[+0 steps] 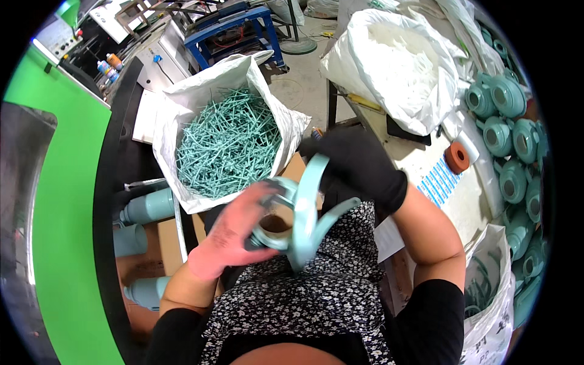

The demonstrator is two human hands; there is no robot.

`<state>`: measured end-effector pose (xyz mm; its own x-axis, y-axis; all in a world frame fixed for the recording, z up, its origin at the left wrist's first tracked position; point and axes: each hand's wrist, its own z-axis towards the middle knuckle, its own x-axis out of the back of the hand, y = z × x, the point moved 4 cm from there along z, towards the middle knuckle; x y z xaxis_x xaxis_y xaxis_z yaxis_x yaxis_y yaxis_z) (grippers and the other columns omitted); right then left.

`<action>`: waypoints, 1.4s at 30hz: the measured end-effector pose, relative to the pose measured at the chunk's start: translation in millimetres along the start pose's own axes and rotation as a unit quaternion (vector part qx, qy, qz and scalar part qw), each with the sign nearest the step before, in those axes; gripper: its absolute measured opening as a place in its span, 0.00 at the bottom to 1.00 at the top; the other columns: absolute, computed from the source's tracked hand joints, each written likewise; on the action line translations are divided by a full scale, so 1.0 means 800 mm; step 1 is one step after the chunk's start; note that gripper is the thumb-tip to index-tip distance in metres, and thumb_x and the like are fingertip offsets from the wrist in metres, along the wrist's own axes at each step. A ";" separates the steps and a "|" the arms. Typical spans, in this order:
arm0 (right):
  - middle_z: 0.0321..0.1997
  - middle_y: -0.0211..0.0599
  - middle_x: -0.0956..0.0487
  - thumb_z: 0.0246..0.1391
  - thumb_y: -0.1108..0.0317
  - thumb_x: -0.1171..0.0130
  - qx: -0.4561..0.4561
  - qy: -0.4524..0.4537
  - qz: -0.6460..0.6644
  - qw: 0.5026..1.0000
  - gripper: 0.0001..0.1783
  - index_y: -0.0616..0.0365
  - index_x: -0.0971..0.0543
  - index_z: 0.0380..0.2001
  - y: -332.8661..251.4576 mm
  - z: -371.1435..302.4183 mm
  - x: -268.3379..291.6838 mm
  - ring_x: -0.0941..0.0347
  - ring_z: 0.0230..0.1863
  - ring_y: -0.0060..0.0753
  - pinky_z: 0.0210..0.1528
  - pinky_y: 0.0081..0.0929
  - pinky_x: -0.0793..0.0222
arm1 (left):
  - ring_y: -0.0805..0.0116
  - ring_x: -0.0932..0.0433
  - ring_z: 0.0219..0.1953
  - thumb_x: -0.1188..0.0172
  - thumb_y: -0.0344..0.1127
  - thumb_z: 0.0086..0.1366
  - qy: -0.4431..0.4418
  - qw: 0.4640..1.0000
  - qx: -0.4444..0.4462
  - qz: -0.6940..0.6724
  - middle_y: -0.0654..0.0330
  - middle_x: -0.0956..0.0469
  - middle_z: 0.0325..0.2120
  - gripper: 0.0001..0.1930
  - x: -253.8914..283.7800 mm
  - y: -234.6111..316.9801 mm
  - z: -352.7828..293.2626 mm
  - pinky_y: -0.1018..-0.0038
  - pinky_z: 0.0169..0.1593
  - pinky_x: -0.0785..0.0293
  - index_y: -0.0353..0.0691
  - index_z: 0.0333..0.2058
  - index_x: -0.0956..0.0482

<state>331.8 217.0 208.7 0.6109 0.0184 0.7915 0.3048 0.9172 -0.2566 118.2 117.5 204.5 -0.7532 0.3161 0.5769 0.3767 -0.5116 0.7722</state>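
My left hand (230, 234), in a pink glove with dark fingertips, is closed on a teal plastic jug part (307, 219). The part has a round opening, turned up toward me, and a long curved handle. It is held tilted above my lap and is partly blurred. Just above and to the right of the handle is my right hand (358, 163), in a black glove. Motion smears its fingers, so I cannot tell whether they grip anything or touch the handle.
A white sack (291, 131) of thin teal plastic sticks stands ahead. Another sack (350, 58) with white pieces sits on the right-hand table beside a brown tape roll (457, 158). Teal jug parts (512, 182) are piled far right; teal bottles (152, 205) lie at left.
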 end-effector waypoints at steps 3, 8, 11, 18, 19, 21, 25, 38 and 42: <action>0.33 0.38 0.21 0.51 0.72 0.43 -0.315 0.289 0.234 0.874 0.15 0.60 0.24 0.44 0.038 -0.032 0.024 0.24 0.31 0.32 0.33 0.28 0.28 | 0.55 0.34 0.60 0.24 0.34 0.43 0.233 0.956 0.035 -0.173 0.49 0.34 0.57 0.50 0.013 -0.040 -0.050 0.59 0.61 0.36 0.34 0.63 0.46; 0.17 0.27 0.31 0.63 0.61 0.48 -0.377 0.350 0.696 0.501 0.12 0.59 0.28 0.40 -0.017 -0.026 -0.060 0.36 0.17 0.17 0.35 0.24 0.26 | 0.46 0.34 0.58 0.26 0.52 0.47 0.178 0.977 -0.118 -0.004 0.47 0.32 0.55 0.58 0.007 -0.021 -0.066 0.46 0.61 0.40 0.64 0.69 0.60; 0.23 0.27 0.30 0.64 0.56 0.48 -0.339 0.300 0.781 0.430 0.13 0.55 0.30 0.41 -0.027 -0.021 -0.103 0.32 0.23 0.19 0.39 0.27 0.25 | 0.44 0.33 0.57 0.25 0.54 0.43 0.161 0.972 -0.169 0.026 0.48 0.30 0.52 0.57 0.003 -0.018 -0.059 0.45 0.62 0.41 0.58 0.67 0.55; 0.16 0.20 0.41 0.65 0.60 0.51 -0.445 0.259 0.707 0.485 0.10 0.54 0.30 0.42 -0.023 -0.027 -0.114 0.43 0.16 0.15 0.41 0.24 0.27 | 0.39 0.30 0.55 0.24 0.53 0.41 0.114 0.980 -0.161 0.011 0.44 0.27 0.51 0.52 0.003 -0.015 -0.049 0.45 0.61 0.39 0.48 0.63 0.42; 0.18 0.22 0.39 0.65 0.62 0.50 -0.458 0.258 0.682 0.509 0.10 0.55 0.30 0.43 -0.023 -0.028 -0.117 0.40 0.18 0.16 0.42 0.25 0.27 | 0.39 0.29 0.55 0.24 0.54 0.42 0.127 0.975 -0.182 -0.005 0.44 0.27 0.51 0.52 -0.002 -0.022 -0.049 0.44 0.61 0.39 0.48 0.63 0.42; 0.21 0.25 0.34 0.63 0.65 0.49 -0.483 0.250 0.630 0.555 0.10 0.58 0.30 0.44 -0.025 -0.030 -0.128 0.34 0.21 0.20 0.45 0.26 0.26 | 0.39 0.29 0.55 0.24 0.55 0.42 0.132 0.971 -0.198 -0.015 0.45 0.27 0.52 0.52 -0.006 -0.024 -0.049 0.45 0.60 0.37 0.48 0.63 0.42; 0.28 0.33 0.25 0.62 0.63 0.47 -0.359 0.259 0.568 0.694 0.13 0.59 0.28 0.44 -0.034 -0.017 -0.107 0.27 0.29 0.24 0.35 0.22 0.29 | 0.39 0.31 0.57 0.24 0.50 0.40 0.033 0.994 -0.104 -0.004 0.45 0.32 0.56 0.48 0.007 -0.022 -0.045 0.46 0.61 0.39 0.44 0.59 0.37; 0.28 0.35 0.25 0.62 0.66 0.51 -0.452 0.244 0.668 0.538 0.07 0.58 0.29 0.35 -0.007 -0.093 -0.139 0.25 0.33 0.31 0.40 0.29 0.27 | 0.71 0.25 0.44 0.40 0.34 0.61 0.187 0.785 0.191 -0.558 0.57 0.24 0.46 0.11 -0.048 -0.112 -0.031 0.75 0.50 0.28 0.37 0.40 0.25; 0.29 0.33 0.24 0.64 0.67 0.53 -0.464 0.258 0.629 0.568 0.09 0.60 0.27 0.42 -0.010 -0.094 -0.137 0.25 0.33 0.30 0.40 0.27 0.28 | 0.75 0.25 0.42 0.41 0.39 0.64 0.206 0.812 0.229 -0.495 0.59 0.24 0.44 0.14 -0.056 -0.121 -0.025 0.76 0.47 0.29 0.37 0.43 0.26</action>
<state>317.0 177.8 82.5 0.8312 0.0881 -0.5490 -0.5030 -0.3015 -0.8100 104.9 136.8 98.2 -0.8902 0.0493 -0.4529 -0.4338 0.2123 0.8756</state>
